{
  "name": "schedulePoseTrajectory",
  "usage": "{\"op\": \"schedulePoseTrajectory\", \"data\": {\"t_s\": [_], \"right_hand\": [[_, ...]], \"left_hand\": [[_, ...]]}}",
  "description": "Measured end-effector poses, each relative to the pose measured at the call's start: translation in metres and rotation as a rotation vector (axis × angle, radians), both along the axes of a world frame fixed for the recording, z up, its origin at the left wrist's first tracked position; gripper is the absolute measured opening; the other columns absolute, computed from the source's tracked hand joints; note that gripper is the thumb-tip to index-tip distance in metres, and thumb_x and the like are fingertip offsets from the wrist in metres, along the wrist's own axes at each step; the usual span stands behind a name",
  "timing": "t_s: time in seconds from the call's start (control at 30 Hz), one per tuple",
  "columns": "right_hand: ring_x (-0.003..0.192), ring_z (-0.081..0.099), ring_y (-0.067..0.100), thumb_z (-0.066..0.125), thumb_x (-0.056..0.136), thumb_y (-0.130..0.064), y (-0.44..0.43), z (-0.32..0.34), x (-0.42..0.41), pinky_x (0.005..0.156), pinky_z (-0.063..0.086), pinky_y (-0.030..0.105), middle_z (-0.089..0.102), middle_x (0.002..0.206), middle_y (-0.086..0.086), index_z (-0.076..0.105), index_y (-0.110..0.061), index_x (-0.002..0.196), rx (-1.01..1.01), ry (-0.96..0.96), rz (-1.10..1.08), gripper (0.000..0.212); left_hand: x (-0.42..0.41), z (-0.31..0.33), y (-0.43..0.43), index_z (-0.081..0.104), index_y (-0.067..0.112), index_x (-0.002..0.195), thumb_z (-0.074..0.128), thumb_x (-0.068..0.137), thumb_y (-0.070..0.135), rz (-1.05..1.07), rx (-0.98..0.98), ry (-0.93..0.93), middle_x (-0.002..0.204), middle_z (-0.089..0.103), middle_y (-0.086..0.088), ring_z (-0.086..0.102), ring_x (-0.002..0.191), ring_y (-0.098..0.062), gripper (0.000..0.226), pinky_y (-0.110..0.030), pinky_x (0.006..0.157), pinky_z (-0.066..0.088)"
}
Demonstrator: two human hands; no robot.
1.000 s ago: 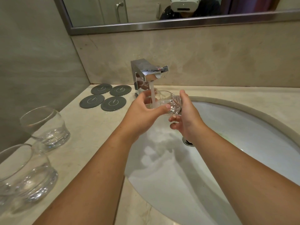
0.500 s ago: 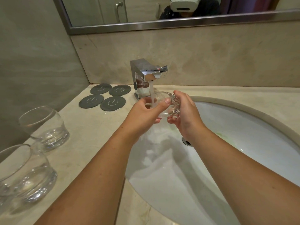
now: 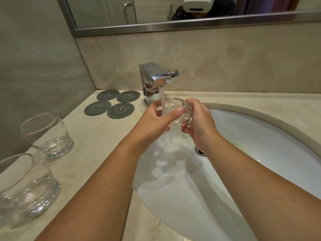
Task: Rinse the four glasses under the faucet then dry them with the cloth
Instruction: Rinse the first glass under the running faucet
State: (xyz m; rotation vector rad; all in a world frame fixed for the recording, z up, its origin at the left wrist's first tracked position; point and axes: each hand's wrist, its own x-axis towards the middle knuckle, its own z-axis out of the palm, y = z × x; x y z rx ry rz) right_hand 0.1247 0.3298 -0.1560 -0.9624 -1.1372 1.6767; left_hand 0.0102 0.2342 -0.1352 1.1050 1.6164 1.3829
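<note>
Two clear round tumblers, one far (image 3: 47, 136) and one near (image 3: 26, 185), are standing on the beige stone counter (image 3: 97, 134), well apart from the chrome block faucet (image 3: 154, 82). The left hand (image 3: 156, 119) is grasping the mouth end of a third clear tumbler (image 3: 180, 112), tipped sideways under the running stream. The right hand (image 3: 199, 124) is cupping its base, fingers now wrapped further round than a second ago. The glass is apparently being rotated: rinsing is continuing. Neither a fourth glass nor a cloth is in view.
</note>
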Motion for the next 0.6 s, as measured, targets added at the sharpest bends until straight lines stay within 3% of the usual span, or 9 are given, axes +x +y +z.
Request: {"op": "schedulePoseTrajectory", "data": {"t_s": [0.1,0.23,0.33,0.4,0.5,0.6], "right_hand": [[0.056,0.052,0.021,0.056,0.101,-0.035,0.0015,-0.0020,-0.0008,0.050,0.039,0.030,0.064,0.083,0.005,0.067,-0.023,0.099,0.034,-0.010,0.000,0.016],[0.065,0.057,0.021,0.058,0.101,-0.040,0.0016,-0.0024,-0.0016,0.049,0.042,0.029,0.067,0.094,0.006,0.069,-0.023,0.107,0.007,0.003,0.023,0.021],[0.058,0.057,0.017,0.056,0.102,-0.054,0.0011,-0.0017,0.0001,0.048,0.040,0.029,0.069,0.089,0.004,0.071,-0.016,0.118,-0.061,-0.007,0.050,0.044],[0.050,0.051,0.015,0.055,0.102,-0.058,0.0006,-0.0014,0.0014,0.047,0.036,0.028,0.065,0.078,0.004,0.071,-0.013,0.117,-0.085,0.008,0.066,0.049],[0.046,0.048,0.017,0.056,0.105,-0.049,-0.0009,-0.0008,0.0005,0.046,0.034,0.026,0.065,0.076,0.007,0.068,-0.013,0.112,-0.049,0.013,0.035,0.039],[0.053,0.050,0.020,0.058,0.104,-0.042,0.0000,-0.0012,0.0001,0.048,0.037,0.028,0.067,0.084,0.006,0.068,-0.019,0.103,-0.008,0.022,-0.001,0.024]], "left_hand": [[0.0019,0.0016,-0.0016,0.060,0.025,0.138,0.082,0.071,0.065,0.044,-0.028,-0.009,0.125,0.073,0.004,0.075,0.106,-0.009,0.081,-0.030,0.088,0.063],[-0.0007,0.0001,-0.0003,0.063,0.022,0.135,0.090,0.077,0.050,0.068,0.011,0.004,0.122,0.076,0.005,0.075,0.108,-0.006,0.070,-0.030,0.084,0.063],[-0.0020,-0.0012,0.0007,0.062,0.027,0.137,0.093,0.080,0.036,0.052,0.049,0.045,0.122,0.077,0.007,0.075,0.110,-0.010,0.065,-0.035,0.090,0.062],[-0.0036,-0.0030,0.0017,0.061,0.033,0.137,0.091,0.074,0.040,0.049,0.056,0.088,0.126,0.074,0.009,0.073,0.116,-0.013,0.071,-0.041,0.101,0.059],[-0.0039,-0.0046,0.0029,0.057,0.035,0.141,0.089,0.070,0.039,0.013,0.053,0.110,0.135,0.070,0.008,0.070,0.124,-0.014,0.077,-0.048,0.113,0.053],[-0.0023,-0.0045,0.0036,0.054,0.031,0.144,0.089,0.067,0.046,-0.004,0.056,0.059,0.136,0.070,0.003,0.070,0.124,-0.014,0.087,-0.046,0.112,0.053]]}}
